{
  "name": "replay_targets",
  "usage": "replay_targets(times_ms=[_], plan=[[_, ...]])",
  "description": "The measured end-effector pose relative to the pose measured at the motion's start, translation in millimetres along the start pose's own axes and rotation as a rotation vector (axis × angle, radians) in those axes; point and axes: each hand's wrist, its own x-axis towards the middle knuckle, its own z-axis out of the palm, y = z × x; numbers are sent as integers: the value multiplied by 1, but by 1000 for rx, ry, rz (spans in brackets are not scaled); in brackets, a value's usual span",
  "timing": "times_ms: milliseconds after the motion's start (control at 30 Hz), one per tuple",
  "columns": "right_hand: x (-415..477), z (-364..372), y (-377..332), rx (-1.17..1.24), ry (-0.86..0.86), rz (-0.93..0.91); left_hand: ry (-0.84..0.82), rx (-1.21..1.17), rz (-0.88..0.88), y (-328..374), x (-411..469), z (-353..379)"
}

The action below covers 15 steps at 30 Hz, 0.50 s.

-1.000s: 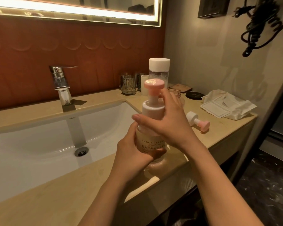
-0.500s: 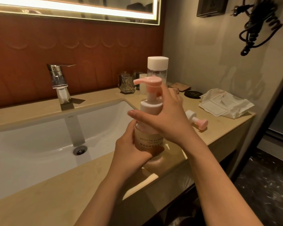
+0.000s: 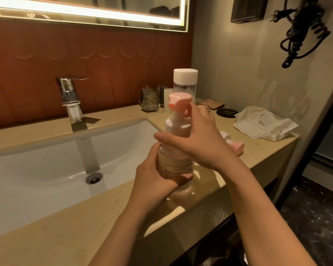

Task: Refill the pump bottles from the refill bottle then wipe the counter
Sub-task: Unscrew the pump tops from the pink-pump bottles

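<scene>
Refill bottle (image 3: 185, 81) stands partly hidden behind held pump bottle (image 3: 174, 163).

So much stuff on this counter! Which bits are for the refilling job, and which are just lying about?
Job: pump bottle, gripped by left hand and right hand; white-capped refill bottle; loose pump; wipes pack (probably); counter.
Lying about: glass tumbler; black disc; tap; coiled cord.

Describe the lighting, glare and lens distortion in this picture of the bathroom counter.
Head view: the mirror light strip is blown out to white; head view: a bright glare patch lies on the counter just in front of the pump bottle; head view: straight lines bow toward the frame's edges.
</scene>
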Motion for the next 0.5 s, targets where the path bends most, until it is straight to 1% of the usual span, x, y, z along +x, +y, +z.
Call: replay_targets(times_ms=[67, 167, 233, 400, 500], plan=[[0, 0, -3, -54, 58, 0, -1, 12, 8, -1, 0, -1], [-1, -4, -3, 34, 78, -33, -5, 36, 32, -3, 0, -3], [-2, -10, -2, 118, 33, -56, -4, 43, 51, -3, 0, -3], [-2, -17, -2, 185, -166, -92, -1, 12, 64, -4, -1, -3], [-1, -9, 0, 70, -129, -37, 2, 20, 34, -3, 0, -2]])
